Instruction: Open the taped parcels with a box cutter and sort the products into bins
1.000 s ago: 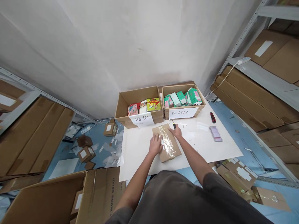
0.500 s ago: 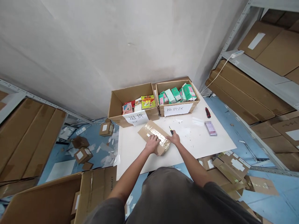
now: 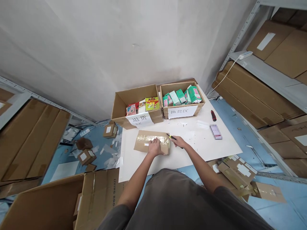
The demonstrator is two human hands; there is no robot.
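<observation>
A taped cardboard box (image 3: 142,145) lies flat on the white table, its long side running left to right. My left hand (image 3: 154,147) grips it from above, fingers curled on the top face and thumb stretched along the near edge. In my right hand (image 3: 178,142) is a utility knife (image 3: 172,137) with a dark handle and a yellow front part. Its tip is at the box's taped right end; whether the blade touches the tape I cannot tell.
Behind stand two open cartons with handwritten labels: one (image 3: 120,121) with colourful packs, another (image 3: 165,114) with green-and-white boxes. A red-and-black cutter (image 3: 213,115) and a blurred purple item (image 3: 216,132) lie on the table (image 3: 192,150). Loaded shelves (image 3: 268,72) flank it; cartons litter the floor.
The cardboard box has turned so that its long side lies level across the table. My right hand has let go of its edge and raised the knife to its right end.
</observation>
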